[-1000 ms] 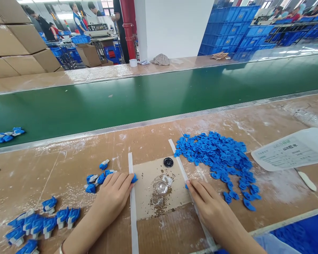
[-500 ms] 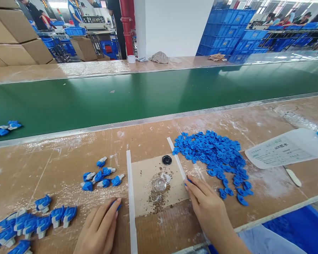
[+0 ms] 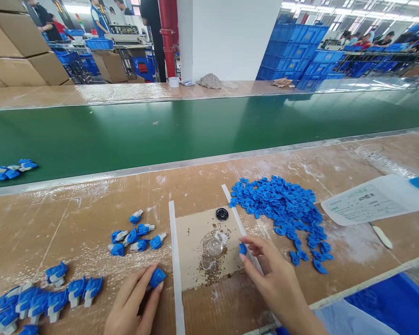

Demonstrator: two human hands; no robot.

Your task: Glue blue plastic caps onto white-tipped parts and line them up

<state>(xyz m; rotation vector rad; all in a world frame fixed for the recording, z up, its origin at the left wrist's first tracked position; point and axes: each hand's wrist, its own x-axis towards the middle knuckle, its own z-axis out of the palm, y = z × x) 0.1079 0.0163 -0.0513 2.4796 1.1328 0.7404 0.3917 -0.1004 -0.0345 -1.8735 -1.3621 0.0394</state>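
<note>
Left hand (image 3: 134, 302) pinches a blue-and-white piece (image 3: 157, 277), right hand (image 3: 275, 284) pinches a blue cap (image 3: 243, 249); assembled pieces (image 3: 42, 300) lie near left, the loose cap pile (image 3: 282, 209) remains large.

The scene is bright and evenly lit from overhead ceiling strip lights (image 3: 352, 5) seen at the upper right. The glossy green conveyor belt (image 3: 195, 125) carries pale reflected glare, strongest toward its right end. Shadows under the hands are faint and soft. Straight edges bow toward the frame borders from a wide lens. The foreground is sharp; the far background is slightly soft.
</note>
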